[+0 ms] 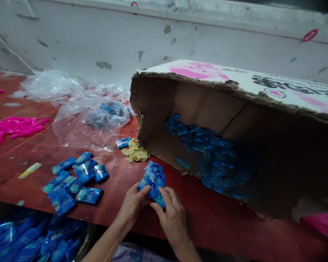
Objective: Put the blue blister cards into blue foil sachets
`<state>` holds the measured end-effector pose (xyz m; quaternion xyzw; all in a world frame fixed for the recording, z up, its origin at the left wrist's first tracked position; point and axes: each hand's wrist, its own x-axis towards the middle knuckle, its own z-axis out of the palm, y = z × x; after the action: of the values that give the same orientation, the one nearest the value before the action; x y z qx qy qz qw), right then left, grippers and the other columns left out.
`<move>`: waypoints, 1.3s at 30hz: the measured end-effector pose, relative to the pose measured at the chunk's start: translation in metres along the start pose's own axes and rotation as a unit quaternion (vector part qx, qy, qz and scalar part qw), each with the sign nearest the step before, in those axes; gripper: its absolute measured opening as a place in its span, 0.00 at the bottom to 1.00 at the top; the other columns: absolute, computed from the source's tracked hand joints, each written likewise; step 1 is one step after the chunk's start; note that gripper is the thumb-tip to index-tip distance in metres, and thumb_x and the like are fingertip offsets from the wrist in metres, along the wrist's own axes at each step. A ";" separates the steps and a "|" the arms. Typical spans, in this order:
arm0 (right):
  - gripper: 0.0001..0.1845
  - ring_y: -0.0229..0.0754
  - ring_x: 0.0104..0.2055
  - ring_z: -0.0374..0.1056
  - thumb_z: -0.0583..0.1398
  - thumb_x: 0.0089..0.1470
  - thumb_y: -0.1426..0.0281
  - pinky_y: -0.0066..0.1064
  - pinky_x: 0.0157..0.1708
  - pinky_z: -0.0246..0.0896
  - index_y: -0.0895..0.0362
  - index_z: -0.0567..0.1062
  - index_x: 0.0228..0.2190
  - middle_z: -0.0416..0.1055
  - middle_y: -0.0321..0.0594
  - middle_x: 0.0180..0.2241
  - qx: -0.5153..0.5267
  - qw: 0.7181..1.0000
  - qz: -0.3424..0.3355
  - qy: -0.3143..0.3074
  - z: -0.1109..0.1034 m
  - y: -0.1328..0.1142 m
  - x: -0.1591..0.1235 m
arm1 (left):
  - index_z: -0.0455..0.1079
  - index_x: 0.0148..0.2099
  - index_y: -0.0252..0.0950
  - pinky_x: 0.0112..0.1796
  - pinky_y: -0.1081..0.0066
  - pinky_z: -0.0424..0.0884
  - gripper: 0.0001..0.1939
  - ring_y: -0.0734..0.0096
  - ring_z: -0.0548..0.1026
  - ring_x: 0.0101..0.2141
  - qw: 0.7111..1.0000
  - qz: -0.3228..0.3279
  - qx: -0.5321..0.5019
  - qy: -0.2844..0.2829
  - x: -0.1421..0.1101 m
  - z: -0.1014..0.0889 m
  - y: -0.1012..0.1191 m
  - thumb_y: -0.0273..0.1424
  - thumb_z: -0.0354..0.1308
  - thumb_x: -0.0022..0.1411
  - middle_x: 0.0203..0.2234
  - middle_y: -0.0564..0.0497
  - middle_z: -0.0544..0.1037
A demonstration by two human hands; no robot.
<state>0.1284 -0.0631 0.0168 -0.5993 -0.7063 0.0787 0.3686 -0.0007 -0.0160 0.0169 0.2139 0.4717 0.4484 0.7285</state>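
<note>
Holding a small overlapping stack of blue packets [152,178] just above or against the red table [120,182], near its front edge; cannot tell whether touching. Gripping the stack's near left side with the left hand [133,203], thumb on top. Pinching its near right corner with the right hand [171,213], between thumb and forefinger.

Just beyond the grip, seeing a crumpled yellow cloth [136,151], with a lone blue packet [123,142] beside it. Left of the grip, noting a loose pile of blue packets [83,173], then a yellow strip [30,170]. Right of the grip and beyond, finding a big cardboard box [158,145], laid with its ragged opening towards the hands, holding a heap of blue packets [215,153].

Farther off to the left, past the pile, spotting a clear plastic bag [79,125] with blue contents, bright pink pieces [15,128] and heaped clear plastic [49,85]. Below the table edge, left of the grip, showing more blue packages [30,236].
</note>
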 end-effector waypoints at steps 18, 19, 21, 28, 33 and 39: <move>0.20 0.37 0.31 0.66 0.62 0.43 0.76 0.24 0.31 0.64 0.51 0.70 0.40 0.69 0.32 0.33 0.333 0.922 0.158 -0.114 -0.009 0.001 0.004 | 0.71 0.34 0.33 0.33 0.69 0.69 0.09 0.67 0.76 0.30 0.981 -0.132 -0.051 -0.133 -0.006 -0.007 0.012 0.33 0.59 0.52 0.27 0.48 0.78; 0.24 0.37 0.32 0.65 0.63 0.42 0.75 0.25 0.32 0.64 0.50 0.69 0.43 0.68 0.33 0.35 0.338 0.920 0.161 -0.116 -0.010 0.004 0.005 | 0.71 0.37 0.32 0.35 0.67 0.69 0.10 0.65 0.76 0.32 0.978 -0.135 -0.049 -0.154 -0.006 -0.009 0.013 0.33 0.58 0.53 0.30 0.46 0.78; 0.34 0.39 0.38 0.65 0.65 0.39 0.73 0.28 0.38 0.63 0.48 0.64 0.50 0.65 0.35 0.41 0.348 0.917 0.158 -0.112 -0.012 0.009 0.007 | 0.71 0.41 0.32 0.36 0.67 0.69 0.12 0.62 0.75 0.36 0.970 -0.136 -0.050 -0.195 -0.006 -0.010 0.015 0.32 0.55 0.55 0.34 0.43 0.78; 0.43 0.46 0.48 0.60 0.68 0.37 0.62 0.34 0.47 0.59 0.44 0.58 0.54 0.59 0.38 0.48 0.437 0.874 0.164 -0.133 -0.008 0.010 0.007 | 0.70 0.45 0.32 0.37 0.69 0.67 0.14 0.66 0.75 0.35 0.952 -0.147 -0.092 -0.253 -0.002 -0.007 0.009 0.29 0.54 0.56 0.33 0.44 0.78; 0.43 0.47 0.49 0.61 0.67 0.37 0.56 0.37 0.46 0.60 0.45 0.59 0.54 0.59 0.40 0.48 0.498 0.842 0.163 -0.128 -0.002 0.011 0.003 | 0.70 0.46 0.32 0.38 0.69 0.66 0.15 0.71 0.73 0.29 0.951 -0.149 -0.108 -0.248 -0.006 -0.007 0.001 0.29 0.55 0.55 0.29 0.47 0.77; 0.38 0.46 0.48 0.62 0.66 0.38 0.56 0.38 0.46 0.60 0.44 0.63 0.51 0.61 0.39 0.48 0.572 0.782 0.165 -0.182 -0.007 0.017 0.007 | 0.71 0.45 0.34 0.36 0.70 0.66 0.15 0.73 0.72 0.26 0.952 -0.150 -0.110 -0.244 -0.010 -0.009 0.001 0.30 0.58 0.53 0.26 0.50 0.76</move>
<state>0.1462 -0.0542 0.0159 -0.3604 -0.4756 0.6360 0.4894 -0.0103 -0.0252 0.0189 0.1623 0.2543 0.3176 0.8990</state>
